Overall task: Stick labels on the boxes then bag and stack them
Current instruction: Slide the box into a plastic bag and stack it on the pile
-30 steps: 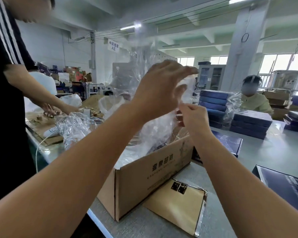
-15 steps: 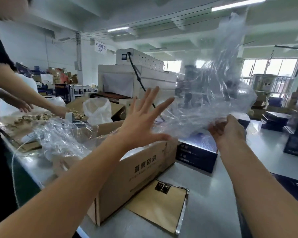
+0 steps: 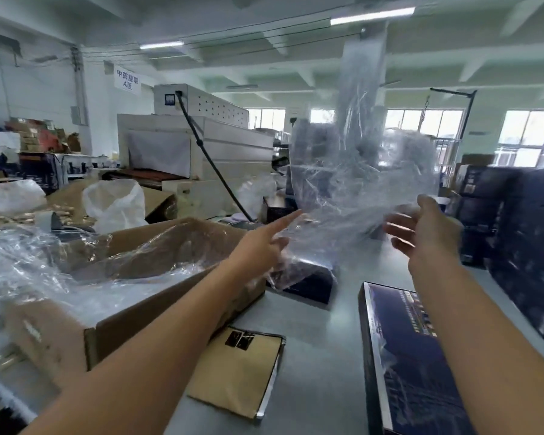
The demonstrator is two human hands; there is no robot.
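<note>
Table (image 3: 322,346); bag (image 3: 358,183) between left hand (image 3: 259,246), right hand (image 3: 427,233)

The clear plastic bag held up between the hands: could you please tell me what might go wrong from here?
1. The crumpled clear plastic bag hangs in the air between the left hand, fingers extended, and the right hand. No firm grip shows, so it may slip or drift down.
2. The dark flat box lies beneath the right forearm; lowering that arm could shove it.
</note>
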